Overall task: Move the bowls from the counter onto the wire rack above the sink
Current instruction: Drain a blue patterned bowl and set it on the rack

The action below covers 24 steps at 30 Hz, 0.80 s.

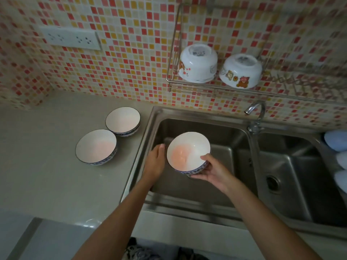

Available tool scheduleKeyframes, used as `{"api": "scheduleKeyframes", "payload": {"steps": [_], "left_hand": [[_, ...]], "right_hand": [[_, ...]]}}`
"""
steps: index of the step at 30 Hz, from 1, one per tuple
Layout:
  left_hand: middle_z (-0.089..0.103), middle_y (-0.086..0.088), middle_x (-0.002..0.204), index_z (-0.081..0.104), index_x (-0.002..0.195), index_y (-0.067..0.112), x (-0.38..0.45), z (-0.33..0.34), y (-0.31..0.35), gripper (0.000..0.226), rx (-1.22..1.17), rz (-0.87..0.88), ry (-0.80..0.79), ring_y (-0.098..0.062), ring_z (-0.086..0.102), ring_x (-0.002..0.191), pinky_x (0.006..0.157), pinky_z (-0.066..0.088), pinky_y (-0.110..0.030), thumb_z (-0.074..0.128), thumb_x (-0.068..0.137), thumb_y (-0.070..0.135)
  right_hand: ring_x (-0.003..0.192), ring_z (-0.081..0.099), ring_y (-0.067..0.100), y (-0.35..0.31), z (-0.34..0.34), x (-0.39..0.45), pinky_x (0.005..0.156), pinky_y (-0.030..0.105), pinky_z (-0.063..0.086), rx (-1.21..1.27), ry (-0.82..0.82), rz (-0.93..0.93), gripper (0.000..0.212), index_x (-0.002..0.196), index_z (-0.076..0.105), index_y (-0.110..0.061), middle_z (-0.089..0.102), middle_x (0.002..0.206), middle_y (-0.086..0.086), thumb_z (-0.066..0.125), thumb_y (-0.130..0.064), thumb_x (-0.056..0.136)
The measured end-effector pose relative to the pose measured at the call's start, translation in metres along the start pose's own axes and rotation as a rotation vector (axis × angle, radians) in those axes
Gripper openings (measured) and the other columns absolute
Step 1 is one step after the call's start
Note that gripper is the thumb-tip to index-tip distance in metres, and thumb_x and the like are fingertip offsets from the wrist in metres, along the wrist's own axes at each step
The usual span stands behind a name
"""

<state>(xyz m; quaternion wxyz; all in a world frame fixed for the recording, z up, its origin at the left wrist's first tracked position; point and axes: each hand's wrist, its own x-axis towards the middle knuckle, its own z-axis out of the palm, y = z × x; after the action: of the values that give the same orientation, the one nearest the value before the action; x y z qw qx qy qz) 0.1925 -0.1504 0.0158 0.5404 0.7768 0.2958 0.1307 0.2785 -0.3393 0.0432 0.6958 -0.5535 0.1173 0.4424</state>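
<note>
Holding bowl (188, 151) over sink (242, 132), right hand (210, 169) (thumb on rim).

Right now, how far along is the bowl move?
Done: two cartoon-print bowls sit upside down on the wire rack. In hand: the right hand holds a blue-rimmed bowl over the sink; the left hand is open beside it. Left: two bowls on the counter.

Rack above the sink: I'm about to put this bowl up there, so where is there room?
The rack has two upturned bowls filling its left end. Bare wire runs right of the second bowl, above the faucet. The right hand holds the bowl over the sink.
</note>
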Motion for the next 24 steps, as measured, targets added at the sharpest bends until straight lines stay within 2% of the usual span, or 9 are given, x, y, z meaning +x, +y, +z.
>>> {"api": "scheduleKeyframes", "payload": {"steps": [2, 4, 6, 9, 12, 15, 18, 22, 24], "left_hand": [[0.064, -0.008, 0.117, 0.059, 0.119, 0.011, -0.014, 0.017, -0.017, 0.037, 0.22, 0.017, -0.04, -0.022, 0.059, 0.105, 0.083, 0.042, -0.027, 0.035, 0.101, 0.032], [0.056, -0.012, 0.132, 0.049, 0.132, 0.01, -0.029, 0.029, -0.038, 0.042, 0.403, 0.01, -0.158, -0.028, 0.053, 0.121, 0.098, 0.042, -0.034, 0.036, 0.1, 0.034], [0.044, -0.014, 0.145, 0.038, 0.141, 0.009, -0.045, 0.039, -0.057, 0.047, 0.498, 0.016, -0.238, -0.029, 0.043, 0.132, 0.108, 0.035, -0.037, 0.038, 0.099, 0.032], [0.032, -0.009, 0.153, 0.029, 0.146, 0.014, -0.061, 0.047, -0.076, 0.051, 0.609, 0.029, -0.234, -0.026, 0.03, 0.141, 0.117, 0.021, -0.04, 0.036, 0.099, 0.034], [0.024, -0.009, 0.156, 0.024, 0.148, 0.016, -0.07, 0.048, -0.094, 0.052, 0.752, 0.062, -0.257, -0.024, 0.019, 0.145, 0.119, 0.01, -0.042, 0.029, 0.1, 0.036], [0.026, -0.013, 0.155, 0.025, 0.148, 0.012, -0.074, 0.047, -0.103, 0.057, 0.809, 0.065, -0.208, -0.027, 0.021, 0.144, 0.119, 0.014, -0.041, 0.027, 0.096, 0.037], [0.025, -0.014, 0.155, 0.025, 0.148, 0.013, -0.072, 0.049, -0.104, 0.061, 0.832, 0.048, -0.195, -0.028, 0.024, 0.143, 0.118, 0.017, -0.04, 0.026, 0.093, 0.039], [0.025, -0.013, 0.155, 0.027, 0.148, 0.014, -0.072, 0.05, -0.105, 0.061, 0.839, 0.016, -0.201, -0.027, 0.025, 0.143, 0.118, 0.02, -0.04, 0.029, 0.092, 0.04], [0.028, -0.014, 0.154, 0.029, 0.147, 0.014, -0.071, 0.05, -0.106, 0.064, 0.853, 0.018, -0.195, -0.027, 0.027, 0.142, 0.117, 0.022, -0.04, 0.027, 0.089, 0.042]], "right_hand": [[0.107, 0.06, 0.037, 0.0, -0.023, -0.003, 0.084, 0.055, 0.056, -0.063, 0.048, -0.008, 0.041, 0.125, 0.048, -0.004, 0.054, 0.121, 0.02, 0.063, -0.011, 0.088], [0.105, 0.062, 0.038, 0.0, -0.042, -0.006, 0.085, 0.055, 0.055, -0.129, 0.089, -0.022, 0.036, 0.121, 0.051, -0.003, 0.058, 0.116, 0.019, 0.064, -0.01, 0.088], [0.1, 0.065, 0.035, 0.001, -0.057, -0.007, 0.079, 0.051, 0.058, -0.205, 0.119, -0.048, 0.03, 0.117, 0.055, -0.006, 0.062, 0.11, 0.016, 0.064, -0.01, 0.088], [0.096, 0.067, 0.032, 0.005, -0.077, -0.004, 0.077, 0.048, 0.06, -0.312, 0.166, -0.067, 0.029, 0.115, 0.059, -0.009, 0.066, 0.107, 0.013, 0.067, -0.013, 0.087], [0.097, 0.068, 0.029, 0.009, -0.089, 0.002, 0.078, 0.048, 0.06, -0.411, 0.22, -0.065, 0.047, 0.123, 0.057, -0.007, 0.067, 0.112, 0.012, 0.075, -0.019, 0.081], [0.094, 0.067, 0.023, 0.014, -0.096, 0.009, 0.072, 0.042, 0.062, -0.528, 0.278, -0.095, 0.05, 0.118, 0.056, -0.011, 0.067, 0.111, 0.007, 0.08, -0.022, 0.076], [0.089, 0.069, 0.021, 0.016, -0.098, 0.013, 0.07, 0.046, 0.062, -0.635, 0.347, -0.139, 0.049, 0.109, 0.059, -0.016, 0.069, 0.106, 0.005, 0.085, -0.025, 0.068], [0.084, 0.071, 0.016, 0.019, -0.103, 0.022, 0.068, 0.044, 0.062, -0.829, 0.37, -0.245, 0.065, 0.098, 0.064, -0.022, 0.073, 0.096, -0.002, 0.087, -0.049, 0.044], [0.086, 0.068, 0.014, 0.02, -0.101, 0.025, 0.074, 0.041, 0.061, -0.94, 0.387, -0.304, 0.067, 0.097, 0.065, -0.02, 0.07, 0.095, -0.004, 0.087, -0.053, 0.043]]}}
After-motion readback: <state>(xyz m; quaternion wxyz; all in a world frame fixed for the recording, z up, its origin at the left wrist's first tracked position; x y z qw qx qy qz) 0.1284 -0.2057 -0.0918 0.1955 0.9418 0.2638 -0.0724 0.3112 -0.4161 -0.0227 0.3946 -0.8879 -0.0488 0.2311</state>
